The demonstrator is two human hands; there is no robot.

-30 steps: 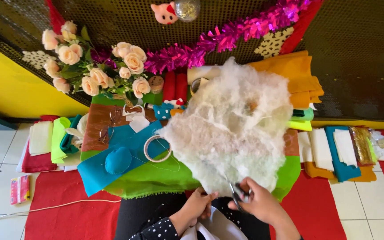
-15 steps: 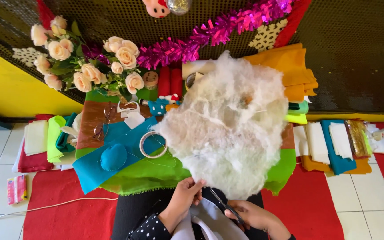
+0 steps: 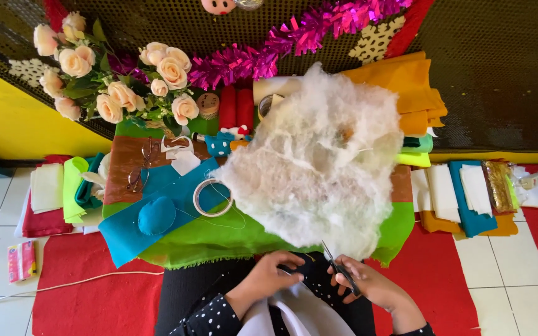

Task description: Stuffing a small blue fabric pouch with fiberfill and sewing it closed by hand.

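My right hand (image 3: 368, 285) grips a pair of scissors (image 3: 339, 269) with dark handles, blades pointing up toward a big heap of white stuffing fibre (image 3: 319, 162). My left hand (image 3: 272, 274) sits just left of it, fingers curled on the edge of a white piece of cloth (image 3: 294, 311) lying in my lap. Both hands are at the near edge of the low table, just below the green felt sheet (image 3: 219, 239). What the blades touch is hard to make out.
On the table lie blue felt (image 3: 157, 208) with a blue stuffed shape, a roll of clear tape (image 3: 212, 198), brown felt with spectacles (image 3: 138, 168), and a bunch of cream roses (image 3: 119, 81). Orange felt (image 3: 406, 87) is stacked at the back right. Folded felt pieces lie on the red mat on both sides.
My hands dropped lower and spread slightly apart. The scissors tilted so the blades point up at the fibre heap. The view shifted a little downward.
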